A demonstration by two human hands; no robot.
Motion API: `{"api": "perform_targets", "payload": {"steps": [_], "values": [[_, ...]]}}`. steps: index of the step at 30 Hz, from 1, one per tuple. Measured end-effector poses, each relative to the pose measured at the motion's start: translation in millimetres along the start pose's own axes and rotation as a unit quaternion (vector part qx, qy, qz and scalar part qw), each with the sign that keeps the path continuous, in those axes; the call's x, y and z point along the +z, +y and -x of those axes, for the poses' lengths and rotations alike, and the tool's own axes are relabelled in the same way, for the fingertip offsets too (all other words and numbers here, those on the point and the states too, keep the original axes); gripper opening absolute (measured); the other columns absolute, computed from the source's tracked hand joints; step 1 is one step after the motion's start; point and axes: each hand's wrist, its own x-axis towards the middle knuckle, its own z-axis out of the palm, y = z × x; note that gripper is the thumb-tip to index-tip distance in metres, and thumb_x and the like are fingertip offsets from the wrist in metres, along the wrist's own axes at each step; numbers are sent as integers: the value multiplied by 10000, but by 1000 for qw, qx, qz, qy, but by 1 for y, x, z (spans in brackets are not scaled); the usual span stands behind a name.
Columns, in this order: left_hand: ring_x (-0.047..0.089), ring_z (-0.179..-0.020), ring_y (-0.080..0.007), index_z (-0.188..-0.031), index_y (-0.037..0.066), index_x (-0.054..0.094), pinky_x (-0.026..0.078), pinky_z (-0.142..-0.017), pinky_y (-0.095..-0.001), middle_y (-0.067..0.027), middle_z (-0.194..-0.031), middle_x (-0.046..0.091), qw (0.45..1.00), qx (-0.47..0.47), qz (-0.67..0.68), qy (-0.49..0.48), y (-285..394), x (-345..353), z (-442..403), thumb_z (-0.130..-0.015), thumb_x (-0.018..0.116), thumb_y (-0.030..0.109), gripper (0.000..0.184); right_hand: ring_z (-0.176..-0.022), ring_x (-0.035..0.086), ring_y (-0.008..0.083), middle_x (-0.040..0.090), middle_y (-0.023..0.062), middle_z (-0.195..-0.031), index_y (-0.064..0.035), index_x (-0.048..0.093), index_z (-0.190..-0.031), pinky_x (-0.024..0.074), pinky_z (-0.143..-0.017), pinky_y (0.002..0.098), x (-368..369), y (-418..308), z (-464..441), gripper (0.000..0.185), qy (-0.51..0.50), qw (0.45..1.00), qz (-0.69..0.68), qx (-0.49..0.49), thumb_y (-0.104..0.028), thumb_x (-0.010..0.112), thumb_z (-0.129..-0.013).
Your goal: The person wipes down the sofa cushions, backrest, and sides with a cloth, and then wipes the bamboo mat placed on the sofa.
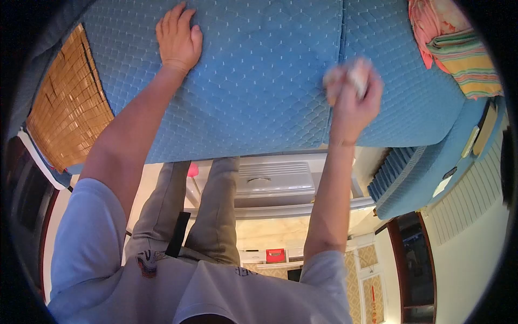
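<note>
My left hand (179, 39) lies palm down on the blue quilted cover (259, 70), fingers stretched out, holding nothing. Further right, my right hand (357, 102) is closed around a crumpled whitish cloth (357, 77). Motion smears this hand and the cloth, so their details are unclear. Both are over the cover, close to a seam that runs down it; whether the cloth presses on the surface I cannot tell.
A woven bamboo mat (70, 102) lies at the left edge of the cover. Pink fabric (431, 27) and a folded striped towel (467, 59) rest at the upper right. Below the cover's near edge is a white drawer-like unit (275, 181) beside my legs.
</note>
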Motion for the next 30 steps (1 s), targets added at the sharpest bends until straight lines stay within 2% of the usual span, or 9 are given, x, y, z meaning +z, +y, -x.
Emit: {"api": "perform_targets", "payload": {"steps": [5,7,9,18,20,23,25,27,30], "values": [[407,-1201,-326,-1185,67,489,261,-1022,-461,-138,-1313,451,1000,-8,-27,-7,-1,2,1,-825,473,210,388,-857,590,367,620,178,-978,-77,632,-1005,484,-761,426,79,-44,-74,224,-79,986,-148,23,-105,601,-785],[408,-1200,-326,-1186,67,489,261,-1022,-461,-138,-1311,453,1000,-4,-16,1,-2,5,0,-827,470,212,388,-843,565,285,572,153,-966,-61,594,-1088,470,-749,370,80,1,-49,338,-123,932,266,-213,-22,582,-753],[413,-1196,-327,-1187,67,489,263,-1020,-460,-140,-1310,456,1000,2,-6,6,-3,4,0,-826,466,211,389,-894,544,382,581,168,-1025,-139,626,-1121,450,-750,420,60,16,-1,459,-87,938,249,-226,-36,618,-674],[412,-1202,-327,-1185,67,494,270,-1017,-461,-139,-1312,457,1000,-5,-25,0,-2,4,0,-839,464,220,379,-877,552,324,581,153,-940,-67,531,-1158,457,-798,427,-97,110,231,403,-101,956,261,84,-86,605,-763],[401,-1208,-336,-1193,70,488,261,-1023,-464,-140,-1320,450,1000,-4,-26,-2,-2,5,2,-837,467,214,384,-813,566,275,572,99,-837,-66,533,-1055,489,-759,409,-118,135,241,259,77,880,-35,467,-210,600,-850],[437,-1173,-319,-1178,65,508,297,-1003,-437,-137,-1293,474,999,14,-39,19,-2,5,0,-851,476,207,357,-802,581,253,604,78,-856,-57,520,-1094,518,-756,393,-160,218,237,305,24,729,-499,468,-304,532,-917],[484,-1132,-293,-1155,57,533,343,-978,-409,-135,-1258,506,997,31,-54,39,1,4,0,-867,482,206,328,-966,579,285,604,132,-1086,-45,482,-1236,504,-852,421,-153,286,217,435,-166,709,-615,302,-362,464,-939],[383,-1213,-370,-1205,44,466,285,-1027,-478,-196,-1294,435,997,-43,-61,-24,3,0,4,-807,487,139,410,-1130,522,273,523,109,-1272,-80,453,-1305,446,-952,435,-91,238,164,496,92,754,-405,509,-408,454,-934],[373,-1207,-392,-1195,41,446,279,-1022,-496,-204,-1302,412,998,-31,-55,-20,1,1,4,-786,493,106,417,-1234,439,277,444,94,-1368,-79,401,-1356,402,-1003,429,-42,206,143,514,47,781,-409,469,-398,413,-953]]}}
